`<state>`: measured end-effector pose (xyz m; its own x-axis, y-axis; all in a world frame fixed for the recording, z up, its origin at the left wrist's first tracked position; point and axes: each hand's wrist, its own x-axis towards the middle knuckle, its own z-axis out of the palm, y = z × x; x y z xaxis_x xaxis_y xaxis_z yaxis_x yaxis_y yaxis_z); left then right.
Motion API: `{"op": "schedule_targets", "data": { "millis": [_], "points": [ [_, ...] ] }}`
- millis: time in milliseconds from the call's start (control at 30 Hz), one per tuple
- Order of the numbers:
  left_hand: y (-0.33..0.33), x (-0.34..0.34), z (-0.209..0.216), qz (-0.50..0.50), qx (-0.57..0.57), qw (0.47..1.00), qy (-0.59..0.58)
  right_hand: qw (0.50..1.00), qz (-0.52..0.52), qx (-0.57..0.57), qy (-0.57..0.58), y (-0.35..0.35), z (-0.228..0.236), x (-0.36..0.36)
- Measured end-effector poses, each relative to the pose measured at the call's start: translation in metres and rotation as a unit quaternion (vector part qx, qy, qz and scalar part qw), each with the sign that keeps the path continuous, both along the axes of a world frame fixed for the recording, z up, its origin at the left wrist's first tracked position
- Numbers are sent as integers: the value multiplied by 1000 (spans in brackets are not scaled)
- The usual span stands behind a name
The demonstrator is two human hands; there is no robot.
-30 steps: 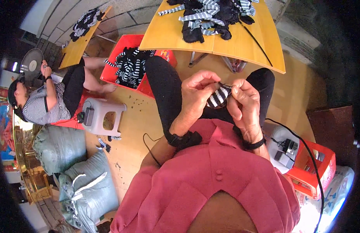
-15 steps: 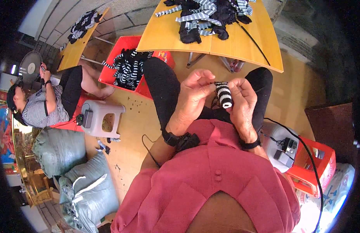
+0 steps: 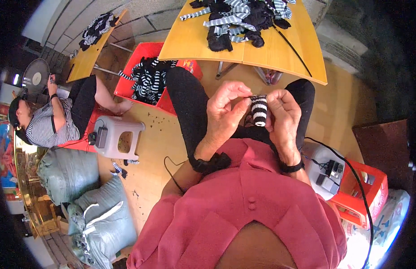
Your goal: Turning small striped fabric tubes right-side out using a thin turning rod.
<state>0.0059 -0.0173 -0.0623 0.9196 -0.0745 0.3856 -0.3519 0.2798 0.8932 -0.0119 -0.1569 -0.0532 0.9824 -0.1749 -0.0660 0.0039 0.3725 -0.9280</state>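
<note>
A small black-and-white striped knit tube [image 3: 259, 111] hangs between my two hands above my lap. My right hand [image 3: 283, 114] holds its upper right side, fingers bent and pressed together along it. My left hand [image 3: 227, 107] pinches the dark upper left corner with thumb and forefinger, while its other fingers stay curled loosely. The tube's lower end shows a white rim. Behind the tube, something dark and loose hangs near my left thumb, too hidden to name.
Striped and black knit pieces lie on the yellow table [image 3: 194, 40] ahead. A red bin [image 3: 127, 87] holds more of them. At left are a co-worker [image 3: 53, 116], a grey stool [image 3: 120, 130] and stuffed sacks [image 3: 105, 219]; at right, a red crate [image 3: 371, 184] and a cable [image 3: 360, 193].
The striped tube has turned from a slant to nearly upright. My left hand has shifted slightly right and down, and its thumb has moved to the tube's upper corner.
</note>
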Motion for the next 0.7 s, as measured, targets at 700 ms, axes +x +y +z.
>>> {"op": "schedule_targets", "data": {
  "millis": [700],
  "points": [
    [0,10,-3,-123,-270,934,198,998,10,-38,-45,4,-13,-4]
  ]
}}
